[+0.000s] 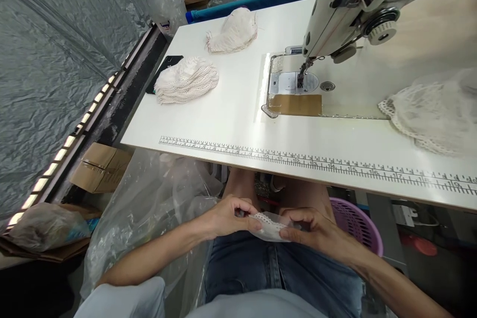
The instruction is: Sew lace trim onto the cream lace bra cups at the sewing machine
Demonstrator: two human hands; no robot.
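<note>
While both hands sit low over the lap, below the front edge of the white surface, they share 1 small piece of white lace trim. The left hand pinches the piece's left end with fingers curled over it, and the right hand pinches the right end, thumb pressed onto the lace. The piece lies between them just above blue denim jeans, well apart from anything on the surface.

Along the surface's near edge runs a printed ruler strip. Further back on the left lie 2 stacks of white lace pieces: the nearer stack rests partly over a black flat object, and the farther stack sits near the back edge. An industrial sewing machine stands on the right, its needle over the metal needle plate, with a brown patch just in front. A loose heap of white lace fabric lies at the far right.

Under the surface, a purple plastic basket stands just beside the right knee, and clear plastic bags fill the space on the left, near a cardboard box
</note>
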